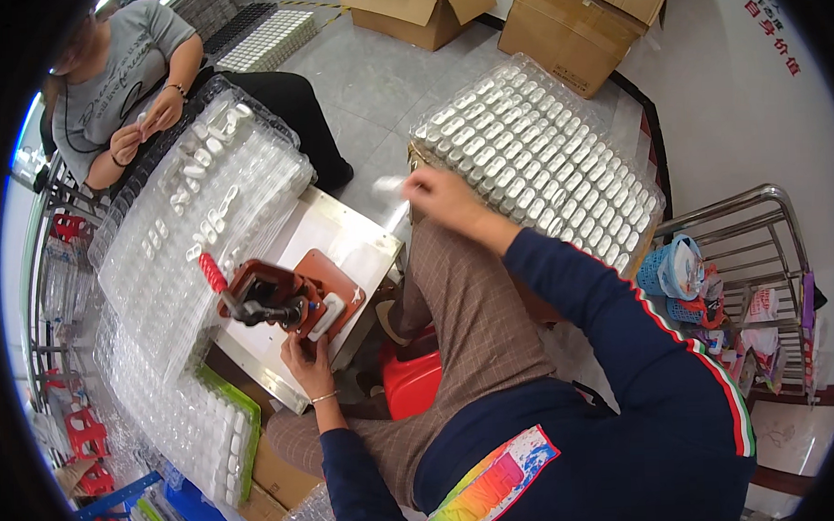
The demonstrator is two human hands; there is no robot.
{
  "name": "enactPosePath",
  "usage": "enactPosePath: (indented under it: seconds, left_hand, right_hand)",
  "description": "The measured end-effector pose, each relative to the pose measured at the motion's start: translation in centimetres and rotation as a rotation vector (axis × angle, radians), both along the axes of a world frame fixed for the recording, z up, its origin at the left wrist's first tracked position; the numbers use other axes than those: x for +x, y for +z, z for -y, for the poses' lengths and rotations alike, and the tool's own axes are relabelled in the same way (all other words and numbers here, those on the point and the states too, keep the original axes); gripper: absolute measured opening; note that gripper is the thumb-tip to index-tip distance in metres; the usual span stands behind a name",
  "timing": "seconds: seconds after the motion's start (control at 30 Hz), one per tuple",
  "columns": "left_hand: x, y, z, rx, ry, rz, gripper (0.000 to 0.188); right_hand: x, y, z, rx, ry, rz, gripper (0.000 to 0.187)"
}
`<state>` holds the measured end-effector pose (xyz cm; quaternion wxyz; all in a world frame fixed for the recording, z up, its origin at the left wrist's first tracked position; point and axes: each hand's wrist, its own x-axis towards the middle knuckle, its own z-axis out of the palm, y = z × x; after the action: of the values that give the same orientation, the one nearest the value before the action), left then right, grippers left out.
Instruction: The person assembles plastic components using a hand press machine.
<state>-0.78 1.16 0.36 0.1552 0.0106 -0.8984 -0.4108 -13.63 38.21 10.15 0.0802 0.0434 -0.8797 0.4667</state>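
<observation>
A red hand press with a red-gripped lever stands on a white-topped metal bench. On its base lies a white oval plastic piece. My left hand rests at the near edge of that base, its fingertips just below the piece and slightly apart, with nothing visible in them. Over the gap between the bench and the tray on the right, my right hand pinches a white plastic piece, blurred by motion. Beside that hand, the clear tray carries rows of white oval pieces.
Stacked clear trays with loose white pieces cover the left side. A co-worker sits at the far left, both hands on a small white part. Cardboard boxes stand at the back. A metal rack with baskets is at right, a red stool below.
</observation>
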Motion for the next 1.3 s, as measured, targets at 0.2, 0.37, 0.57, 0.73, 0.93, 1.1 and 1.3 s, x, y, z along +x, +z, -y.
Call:
enactPosePath:
  seconds: [0.2,0.37,0.57,0.73,0.93,1.1,1.3]
  left_hand:
    - [-0.2,-0.8,-0.3,0.001,0.002,0.052,0.052]
    - [-0.1,-1.0,-0.7,0.080,-0.026,0.095,0.045]
    - [0.6,-0.4,-0.1,0.147,-0.008,0.143,0.044]
    - [0.7,-1.4,-0.1,0.192,-0.001,0.111,0.035]
    - [-0.1,1.8,-1.7,0.025,0.098,0.107,0.033]
    - [-0.5,2.1,-1.1,-0.024,0.079,0.062,0.035]
    - [-0.4,2.0,-0.4,-0.157,0.036,0.006,0.048]
  right_hand:
    - [-2.1,-6.3,-19.7,-0.364,-0.529,0.059,0.032]
    - [-0.2,-8.4,-30.1,-0.150,-0.780,0.010,0.031]
    - [-1.2,-9.7,-32.2,0.312,-0.914,0.120,0.026]
    - [-1.7,-14.1,-36.5,0.423,-0.820,0.020,0.030]
    - [-4.0,-11.8,-34.7,0.410,-0.897,0.145,0.020]
    - [-12.8,-6.8,-19.0,-0.059,-0.252,-0.084,0.018]
    - [-16.3,3.2,10.7,-0.003,0.415,-0.217,0.017]
